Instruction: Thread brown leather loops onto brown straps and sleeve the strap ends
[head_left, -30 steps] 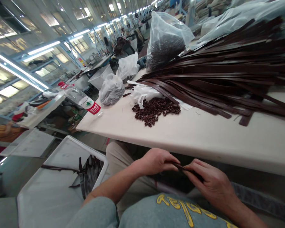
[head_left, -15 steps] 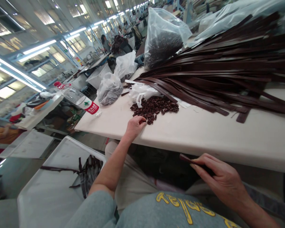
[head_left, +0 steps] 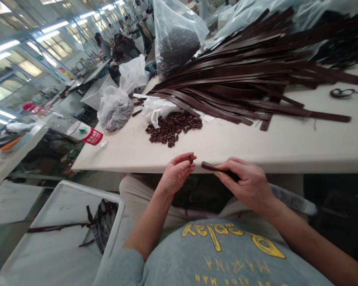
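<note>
Between the thumb and fingers of my left hand [head_left: 179,172] is a small dark brown loop [head_left: 191,159], like a leather strap keeper. My right hand [head_left: 246,178] is closed round a dark brown leather strap [head_left: 210,166], whose narrow end points at the loop. A short gap separates loop and strap end. Both hands are at the table's front edge. Beyond them lies a heap of similar brown loops [head_left: 170,129], partly under a crumpled white plastic bag [head_left: 158,108]. The rest of the held strap is hidden by my right hand.
Long brown straps [head_left: 226,83] spread over the white table [head_left: 304,147], with black-handled scissors [head_left: 343,93] at right. Stuffed clear bags [head_left: 179,43] stand behind, and a bottle [head_left: 91,135] lies at left. A white bin [head_left: 56,198] holding straps is at lower left.
My left hand has come back from the heap of loops with one loop in its fingers. My right hand has moved left and up with the strap, closer to my left hand. The view has shifted right.
</note>
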Motion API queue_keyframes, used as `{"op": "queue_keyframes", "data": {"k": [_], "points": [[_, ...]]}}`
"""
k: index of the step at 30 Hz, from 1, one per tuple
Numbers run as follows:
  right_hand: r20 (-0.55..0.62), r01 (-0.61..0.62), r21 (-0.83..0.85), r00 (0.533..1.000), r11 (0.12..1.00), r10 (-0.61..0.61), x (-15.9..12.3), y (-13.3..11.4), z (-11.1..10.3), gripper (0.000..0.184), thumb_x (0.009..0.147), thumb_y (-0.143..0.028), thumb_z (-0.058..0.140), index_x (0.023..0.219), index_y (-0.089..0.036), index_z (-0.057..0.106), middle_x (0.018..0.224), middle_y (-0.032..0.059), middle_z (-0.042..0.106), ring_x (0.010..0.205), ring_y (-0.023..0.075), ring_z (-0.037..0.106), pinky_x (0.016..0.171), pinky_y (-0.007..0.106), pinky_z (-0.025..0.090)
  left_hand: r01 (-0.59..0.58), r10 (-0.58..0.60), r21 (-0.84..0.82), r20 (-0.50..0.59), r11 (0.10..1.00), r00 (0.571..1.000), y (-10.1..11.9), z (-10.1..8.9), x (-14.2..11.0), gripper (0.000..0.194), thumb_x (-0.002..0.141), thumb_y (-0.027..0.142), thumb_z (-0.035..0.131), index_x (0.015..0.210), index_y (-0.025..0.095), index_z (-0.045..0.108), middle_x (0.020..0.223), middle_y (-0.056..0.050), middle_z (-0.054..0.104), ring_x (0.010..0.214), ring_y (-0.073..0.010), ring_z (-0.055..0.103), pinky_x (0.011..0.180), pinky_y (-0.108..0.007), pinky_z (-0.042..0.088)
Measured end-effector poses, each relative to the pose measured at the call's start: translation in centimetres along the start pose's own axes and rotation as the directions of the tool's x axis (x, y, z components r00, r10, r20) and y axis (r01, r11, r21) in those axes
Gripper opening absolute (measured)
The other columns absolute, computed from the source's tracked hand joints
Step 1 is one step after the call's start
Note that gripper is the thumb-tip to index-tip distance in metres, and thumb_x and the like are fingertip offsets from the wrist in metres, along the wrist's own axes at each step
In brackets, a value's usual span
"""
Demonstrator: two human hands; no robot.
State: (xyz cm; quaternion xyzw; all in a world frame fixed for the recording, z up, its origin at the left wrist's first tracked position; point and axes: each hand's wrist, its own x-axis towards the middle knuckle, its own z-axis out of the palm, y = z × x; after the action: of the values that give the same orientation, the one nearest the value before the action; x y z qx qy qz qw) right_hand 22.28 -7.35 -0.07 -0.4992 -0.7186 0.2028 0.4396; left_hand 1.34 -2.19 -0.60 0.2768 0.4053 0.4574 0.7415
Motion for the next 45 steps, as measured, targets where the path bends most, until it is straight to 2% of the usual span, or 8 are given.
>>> {"op": "queue_keyframes", "data": {"k": [4, 10, 21, 26, 32, 36, 40, 45], "points": [[-0.053, -0.007, 0.003, 0.999, 1.000, 0.007, 0.0, -0.4, 0.1, 0.011, 0.092, -0.023, 0.060, 0.085, -0.020, 0.069, 0.074, 0.0023, 0.064, 0.069, 0.0171, 0.061, 0.063, 0.029, 0.045, 0.017, -0.015, -0.045, 0.032, 0.999, 0.999, -0.9, 1.5, -1.0, 0.040, 0.052, 0.020, 0.092, 0.090, 0.019, 0.078, 0.091, -0.003, 0.077, 0.069, -0.0090, 0.070, 0.066, -0.015, 0.055], [-0.083, 0.001, 0.018, 0.997, 1.000, 0.000, -0.4, -0.6, 0.2, 0.009, 0.090, -0.021, 0.062, 0.085, -0.019, 0.069, 0.075, 0.0022, 0.064, 0.068, 0.0166, 0.061, 0.063, 0.029, 0.044, -0.055, 0.052, -0.113, -0.022, 0.992, 0.998, -2.1, 2.5, -0.9, 0.035, 0.050, 0.022, 0.094, 0.080, 0.019, 0.076, 0.080, 0.000, 0.074, 0.068, -0.0062, 0.066, 0.065, -0.014, 0.051], [-0.052, -0.034, 0.186, 0.998, 0.982, 0.045, -0.9, -0.6, 0.6, 0.009, 0.088, -0.020, 0.063, 0.082, -0.018, 0.069, 0.071, 0.0002, 0.062, 0.066, 0.0144, 0.058, 0.063, 0.027, 0.043, -0.114, 0.120, -0.158, 0.030, 0.981, 0.992, -3.0, 3.0, -1.3, 0.036, 0.051, 0.024, 0.094, 0.080, 0.021, 0.073, 0.089, 0.002, 0.070, 0.078, -0.0059, 0.063, 0.073, -0.014, 0.049], [-0.047, -0.075, 0.296, 0.995, 0.952, 0.093, -0.9, -0.6, 0.8, 0.008, 0.086, -0.021, 0.065, 0.079, -0.020, 0.068, 0.068, -0.0017, 0.062, 0.064, 0.0134, 0.056, 0.060, 0.026, 0.042, -0.106, 0.112, -0.119, 0.044, 0.987, 0.993, -3.0, 3.0, -1.6, 0.038, 0.050, 0.027, 0.095, 0.079, 0.021, 0.071, 0.090, 0.002, 0.068, 0.079, -0.0073, 0.063, 0.078, -0.017, 0.049], [-0.036, -0.116, 0.308, 0.990, 0.944, 0.134, -0.9, -0.4, 0.9, 0.010, 0.085, -0.023, 0.065, 0.076, -0.020, 0.068, 0.066, -0.0019, 0.062, 0.062, 0.0139, 0.056, 0.059, 0.027, 0.042, -0.110, 0.114, -0.071, 0.057, 0.991, 0.992, -2.9, 3.1, -1.7, 0.036, 0.050, 0.024, 0.094, 0.077, 0.022, 0.071, 0.089, 0.003, 0.067, 0.078, -0.0064, 0.061, 0.076, -0.016, 0.048], [-0.017, -0.136, 0.346, 0.988, 0.928, 0.151, -1.0, -0.5, 1.2, 0.011, 0.086, -0.024, 0.065, 0.076, -0.020, 0.068, 0.066, -0.0019, 0.062, 0.061, 0.0140, 0.056, 0.058, 0.027, 0.043, -0.163, 0.163, 0.006, 0.064, 0.987, 0.985, -3.5, 3.3, -1.9, 0.037, 0.049, 0.025, 0.095, 0.076, 0.021, 0.071, 0.087, 0.003, 0.066, 0.080, -0.0085, 0.060, 0.079, -0.019, 0.047], [-0.073, -0.061, 0.308, 0.994, 0.949, 0.087, -1.2, -0.9, 1.5, 0.009, 0.085, -0.019, 0.063, 0.078, -0.021, 0.068, 0.070, -0.0003, 0.064, 0.066, 0.0156, 0.060, 0.063, 0.028, 0.046, -0.111, 0.108, 0.028, 0.087, 0.993, 0.990, -4.6, 3.3, -2.2, 0.038, 0.049, 0.031, 0.095, 0.079, 0.023, 0.073, 0.090, 0.002, 0.067, 0.086, -0.0120, 0.061, 0.084, -0.024, 0.047], [-0.054, -0.074, 0.289, 0.994, 0.955, 0.094, -1.0, -0.9, 1.8, 0.008, 0.086, -0.020, 0.062, 0.081, -0.021, 0.068, 0.074, 0.0011, 0.067, 0.070, 0.0168, 0.062, 0.067, 0.030, 0.049, -0.139, 0.132, 0.091, 0.080, 0.986, 0.988, -4.9, 2.8, -2.3, 0.035, 0.059, 0.041, 0.088, 0.087, 0.022, 0.077, 0.101, -0.004, 0.072, 0.101, -0.0199, 0.064, 0.095, -0.030, 0.046]]}}
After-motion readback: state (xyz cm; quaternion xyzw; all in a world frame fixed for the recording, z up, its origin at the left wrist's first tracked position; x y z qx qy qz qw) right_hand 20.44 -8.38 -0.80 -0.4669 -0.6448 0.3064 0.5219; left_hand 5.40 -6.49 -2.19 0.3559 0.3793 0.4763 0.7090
